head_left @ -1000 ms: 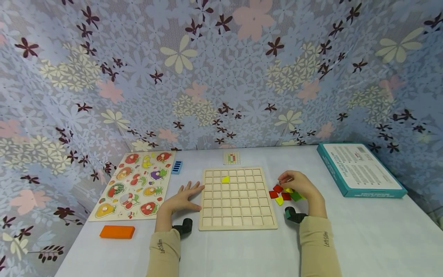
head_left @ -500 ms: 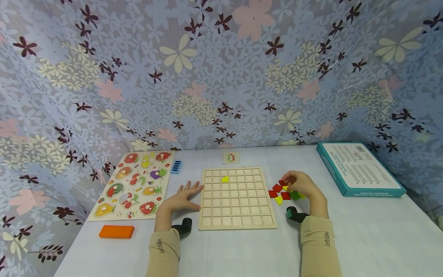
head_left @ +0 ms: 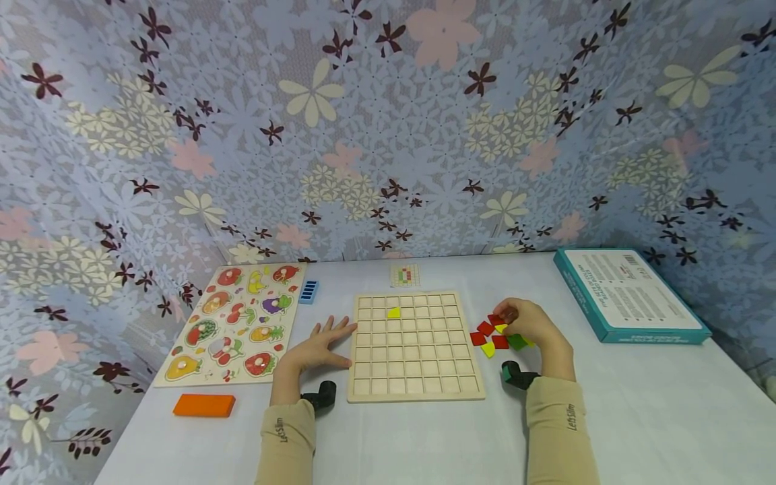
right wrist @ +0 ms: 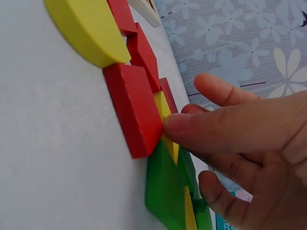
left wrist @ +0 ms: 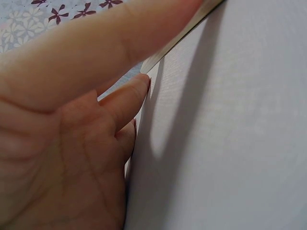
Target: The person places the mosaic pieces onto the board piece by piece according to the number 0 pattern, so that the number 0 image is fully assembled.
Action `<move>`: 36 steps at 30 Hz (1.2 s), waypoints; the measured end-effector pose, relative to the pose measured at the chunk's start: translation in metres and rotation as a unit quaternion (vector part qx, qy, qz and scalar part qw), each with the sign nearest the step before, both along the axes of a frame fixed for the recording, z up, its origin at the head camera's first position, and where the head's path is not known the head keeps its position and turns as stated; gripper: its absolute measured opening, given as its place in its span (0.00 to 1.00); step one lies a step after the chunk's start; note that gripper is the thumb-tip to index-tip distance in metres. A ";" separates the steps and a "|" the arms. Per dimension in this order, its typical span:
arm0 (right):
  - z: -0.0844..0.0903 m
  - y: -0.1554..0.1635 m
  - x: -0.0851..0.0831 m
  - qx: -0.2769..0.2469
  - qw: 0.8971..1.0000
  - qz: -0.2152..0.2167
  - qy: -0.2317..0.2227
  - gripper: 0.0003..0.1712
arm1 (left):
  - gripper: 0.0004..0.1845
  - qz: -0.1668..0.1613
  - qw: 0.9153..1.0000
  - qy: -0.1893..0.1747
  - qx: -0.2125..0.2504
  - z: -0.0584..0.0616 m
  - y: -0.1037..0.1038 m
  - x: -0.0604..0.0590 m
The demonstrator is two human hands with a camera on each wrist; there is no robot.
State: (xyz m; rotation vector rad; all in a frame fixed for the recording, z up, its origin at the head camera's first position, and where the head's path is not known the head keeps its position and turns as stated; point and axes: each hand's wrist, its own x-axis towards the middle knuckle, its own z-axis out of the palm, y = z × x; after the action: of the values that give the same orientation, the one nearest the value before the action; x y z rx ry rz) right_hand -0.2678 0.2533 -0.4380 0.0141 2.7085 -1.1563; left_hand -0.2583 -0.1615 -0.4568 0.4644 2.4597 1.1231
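One yellow piece point(head_left: 395, 313) sits in my grid board point(head_left: 415, 387), my left hand point(head_left: 319, 348) lies flat at 9 o'clock, and my right hand point(head_left: 529, 325) maybe pinches a tile from the pile point(head_left: 492, 335) at 3 o'clock.

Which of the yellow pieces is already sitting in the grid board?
The lone yellow piece in the board's second row; the other yellows lie loose by the right hand.

grid board point(head_left: 415, 350): pale matt wood | tiles point(right wrist: 136, 108): smooth painted wood | table point(head_left: 636, 404): matt white

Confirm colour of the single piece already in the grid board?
Yellow: the piece sits in the wooden grid board, second row; head view shows it best.
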 end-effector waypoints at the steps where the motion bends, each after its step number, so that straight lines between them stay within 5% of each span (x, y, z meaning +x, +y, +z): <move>1: 0.000 0.000 0.000 0.002 1.000 0.000 0.001 0.19 | 0.45 0.000 1.000 0.001 -0.001 0.000 0.000 0.000; 36: 0.009 -0.009 0.002 -0.017 1.000 -0.001 -0.021 0.22 | 0.45 -0.009 1.000 0.003 0.000 0.000 0.000 -0.001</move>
State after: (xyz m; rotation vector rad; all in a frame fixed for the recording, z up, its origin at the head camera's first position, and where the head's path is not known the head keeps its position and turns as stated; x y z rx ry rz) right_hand -0.2657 0.2443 -0.4290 0.0351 2.6521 -1.1898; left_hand -0.2589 -0.1617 -0.4565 0.4881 2.4560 1.1156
